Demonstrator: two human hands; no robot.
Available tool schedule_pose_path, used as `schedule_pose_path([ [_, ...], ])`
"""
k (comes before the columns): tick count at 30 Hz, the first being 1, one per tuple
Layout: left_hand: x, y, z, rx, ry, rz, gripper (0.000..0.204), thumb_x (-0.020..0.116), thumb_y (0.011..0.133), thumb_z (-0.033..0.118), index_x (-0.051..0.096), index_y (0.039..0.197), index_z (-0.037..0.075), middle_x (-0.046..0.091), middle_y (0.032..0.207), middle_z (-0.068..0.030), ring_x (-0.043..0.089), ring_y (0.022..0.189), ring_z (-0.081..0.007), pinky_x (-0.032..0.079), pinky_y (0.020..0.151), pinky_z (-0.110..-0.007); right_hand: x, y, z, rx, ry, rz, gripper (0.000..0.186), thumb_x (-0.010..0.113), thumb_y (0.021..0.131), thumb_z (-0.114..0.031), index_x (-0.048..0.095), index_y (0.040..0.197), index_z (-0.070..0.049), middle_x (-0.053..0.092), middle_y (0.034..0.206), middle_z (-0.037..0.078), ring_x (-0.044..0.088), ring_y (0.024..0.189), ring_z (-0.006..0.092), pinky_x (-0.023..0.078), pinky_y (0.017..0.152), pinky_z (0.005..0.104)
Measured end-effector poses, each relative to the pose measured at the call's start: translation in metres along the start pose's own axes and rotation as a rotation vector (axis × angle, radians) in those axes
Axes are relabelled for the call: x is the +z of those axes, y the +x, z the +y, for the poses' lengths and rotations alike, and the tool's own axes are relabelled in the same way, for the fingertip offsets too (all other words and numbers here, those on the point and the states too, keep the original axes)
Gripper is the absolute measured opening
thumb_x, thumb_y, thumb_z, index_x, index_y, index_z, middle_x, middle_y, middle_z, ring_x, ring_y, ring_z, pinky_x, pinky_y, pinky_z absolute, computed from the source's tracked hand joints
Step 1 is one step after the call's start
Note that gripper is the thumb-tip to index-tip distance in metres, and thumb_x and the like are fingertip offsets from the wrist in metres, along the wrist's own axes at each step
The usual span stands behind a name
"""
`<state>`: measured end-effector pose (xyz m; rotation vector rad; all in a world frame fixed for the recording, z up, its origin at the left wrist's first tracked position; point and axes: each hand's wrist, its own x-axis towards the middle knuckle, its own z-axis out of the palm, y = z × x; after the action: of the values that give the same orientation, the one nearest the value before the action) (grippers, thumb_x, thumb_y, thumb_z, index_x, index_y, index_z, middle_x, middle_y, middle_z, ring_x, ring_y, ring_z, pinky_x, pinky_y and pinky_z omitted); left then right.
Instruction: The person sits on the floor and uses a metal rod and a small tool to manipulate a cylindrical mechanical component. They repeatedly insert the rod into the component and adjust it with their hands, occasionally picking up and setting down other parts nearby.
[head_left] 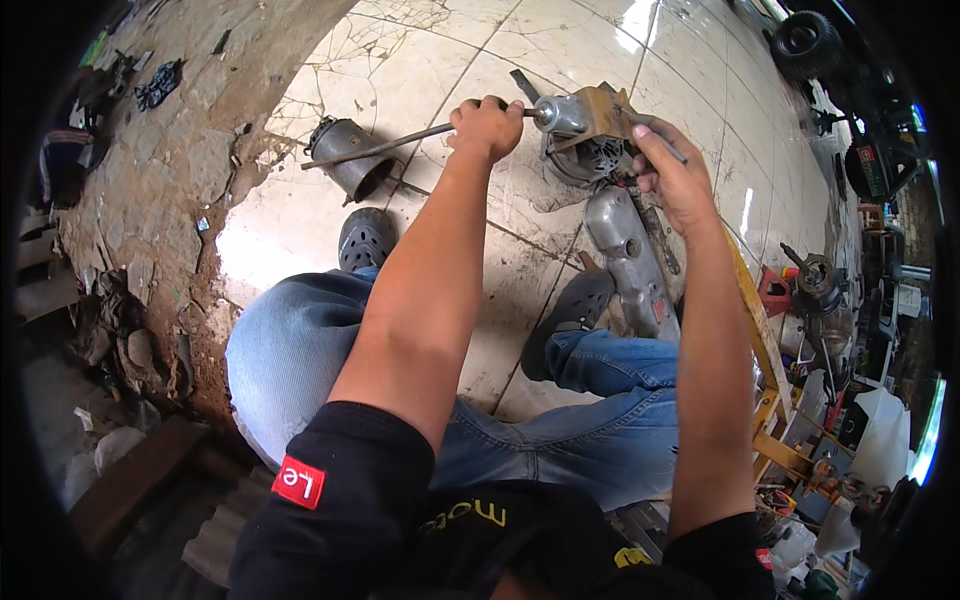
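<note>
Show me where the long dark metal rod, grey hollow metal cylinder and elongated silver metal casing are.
Long dark metal rod (415, 138), head view: bare shaft.
Grey hollow metal cylinder (343, 140), head view: outer wall.
Elongated silver metal casing (640, 277), head view: broad face.

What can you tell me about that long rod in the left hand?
The rod is long, slim and dark, apparently metal, and looks slightly bent here. The left hand grips it. Its free end points left, crossing above the grey cylinder in view; whether they touch is unclear. Rightward, it leads to the silver metal part.
</note>
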<state>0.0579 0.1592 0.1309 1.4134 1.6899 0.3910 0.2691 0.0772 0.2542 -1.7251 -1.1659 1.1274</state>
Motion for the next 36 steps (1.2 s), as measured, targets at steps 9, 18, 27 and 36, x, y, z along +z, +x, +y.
schedule_pose_path([
  [9,0.000,0.012,-0.033,-0.023,-0.002,0.008,0.074,0.032,0.096,0.067,0.041,0.147,0.015,0.023,0.156,-0.0231,0.003,0.144,-0.0474,0.015,0.114,-0.063,0.080,-0.079,0.076,0.155,0.431,0.065,0.045,0.059,0.093,-0.011,0.049,0.137,-0.003,0.061,0.104,0.010,0.055,0.068,0.0126,0.042,0.052,0.0265],
  [18,0.002,0.012,-0.037,-0.025,-0.009,-0.017,0.068,0.028,0.099,0.062,0.041,0.146,0.014,0.019,0.156,-0.0264,-0.002,0.143,-0.0515,0.009,0.116,-0.061,0.111,-0.036,0.083,0.045,0.083,0.327,0.046,0.041,0.089,-0.002,0.054,0.132,0.007,0.066,0.103,0.020,0.065,0.089,0.0268,0.048,0.084,0.0356],
  [27,0.002,0.014,-0.034,-0.023,0.019,-0.027,0.068,0.027,0.100,0.061,0.041,0.146,0.013,0.019,0.155,-0.0287,-0.002,0.143,-0.0533,0.005,0.116,-0.060,0.141,-0.056,0.084,0.111,-0.316,-0.062,0.047,0.042,0.086,-0.003,0.057,0.130,0.006,0.062,0.117,0.032,0.061,0.109,0.0437,0.048,0.095,0.0412],
  [36,-0.001,0.014,-0.031,-0.058,0.004,-0.046,0.068,0.027,0.099,0.061,0.040,0.147,0.014,0.019,0.156,-0.0282,-0.003,0.143,-0.0529,0.005,0.116,-0.061,0.129,-0.033,0.079,0.055,0.098,0.236,0.045,0.043,0.087,-0.005,0.057,0.127,0.009,0.064,0.116,0.031,0.063,0.110,0.0362,0.045,0.096,0.0362],
])
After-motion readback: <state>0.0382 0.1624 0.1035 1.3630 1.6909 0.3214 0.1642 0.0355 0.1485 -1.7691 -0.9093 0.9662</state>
